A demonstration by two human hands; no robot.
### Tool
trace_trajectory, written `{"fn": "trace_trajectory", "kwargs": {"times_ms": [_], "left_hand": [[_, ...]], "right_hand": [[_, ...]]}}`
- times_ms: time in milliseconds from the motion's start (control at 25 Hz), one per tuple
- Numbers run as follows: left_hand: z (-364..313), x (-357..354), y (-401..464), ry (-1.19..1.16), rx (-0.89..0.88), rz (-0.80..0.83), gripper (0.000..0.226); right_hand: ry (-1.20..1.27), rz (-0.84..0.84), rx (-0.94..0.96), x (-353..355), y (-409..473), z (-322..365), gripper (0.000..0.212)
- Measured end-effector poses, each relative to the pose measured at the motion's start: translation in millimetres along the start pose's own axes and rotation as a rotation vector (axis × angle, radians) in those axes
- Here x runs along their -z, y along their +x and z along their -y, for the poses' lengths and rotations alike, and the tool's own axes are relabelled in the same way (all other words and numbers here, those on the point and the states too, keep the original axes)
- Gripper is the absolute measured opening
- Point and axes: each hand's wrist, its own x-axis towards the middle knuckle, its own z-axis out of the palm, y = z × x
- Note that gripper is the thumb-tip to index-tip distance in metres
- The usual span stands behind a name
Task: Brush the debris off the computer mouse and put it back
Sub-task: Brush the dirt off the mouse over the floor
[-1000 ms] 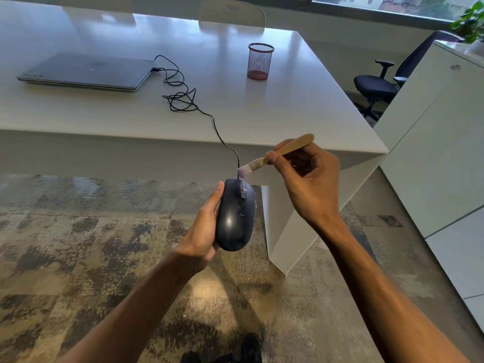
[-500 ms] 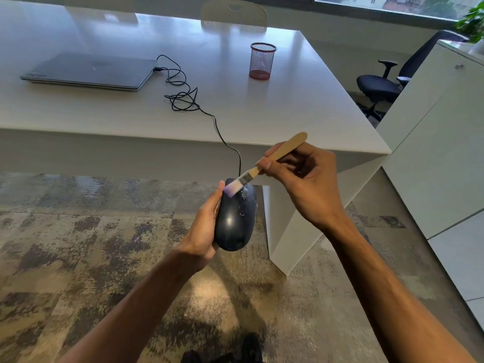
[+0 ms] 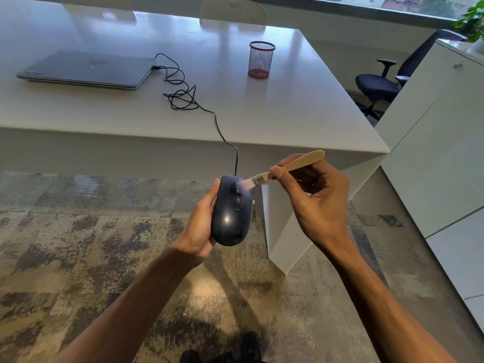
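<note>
Mouse: the dark computer mouse [image 3: 230, 216] was held in the air in front of the table's near edge, at about 6 o'clock from the mesh pen cup [image 3: 261, 60], its front pointing toward 12 o'clock.
Left hand: the left hand [image 3: 200, 226] cradled the mouse from the 9 o'clock side, thumb along its flank and fingers curled underneath, closed round the body.
Right hand: the right hand [image 3: 318, 197] pinched the wooden handle of the brush [image 3: 285, 167] between thumb and fingers, the handle pointing toward 2 o'clock.
Bristles: the pale tip touched the mouse near the scroll wheel, at the front right.
Cable: the cable [image 3: 183, 96] ran from the mouse's nose up over the edge of the table [image 3: 301, 106], through a tangle, to the closed laptop [image 3: 89, 69] at 10 o'clock.
Stage: brushing looked to be under way; the mouse was not yet back on the table.
Risk, grip: a hard stroke could probably twist the smooth shell out of the one-sided hold and drop it to the floor.
Risk, cable: lowering the mouse further would likely tighten the cable and tug the laptop plug.
Risk, debris: sweeping toward the wheel gap might push grit inside.
</note>
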Motion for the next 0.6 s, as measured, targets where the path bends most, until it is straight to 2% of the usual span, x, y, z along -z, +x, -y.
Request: {"fn": "trace_trajectory", "kwargs": {"times_ms": [160,320,400,480,520,600], "left_hand": [[-1,0,0,0.019,-0.005,-0.009,0.059],[-1,-1,0,0.010,0.008,-0.004,0.057],[-2,0,1,0.015,0.007,0.008,0.054],[-3,0,2,0.015,0.000,0.022,0.053],[-3,0,2,0.008,0.001,0.021,0.054],[-4,0,2,0.003,0.018,0.005,0.057]], "right_hand": [[0.048,0.133,0.000,-1,-8,1,0.019],[0.055,-0.037,-0.015,-1,-6,0,0.017],[0.156,0.070,0.010,-6,-13,2,0.015],[0.146,0.192,0.000,-10,-22,1,0.014],[0.116,0.188,-0.014,-11,-24,0,0.015],[0.064,0.068,-0.020,-8,-24,-3,0.018]]}}
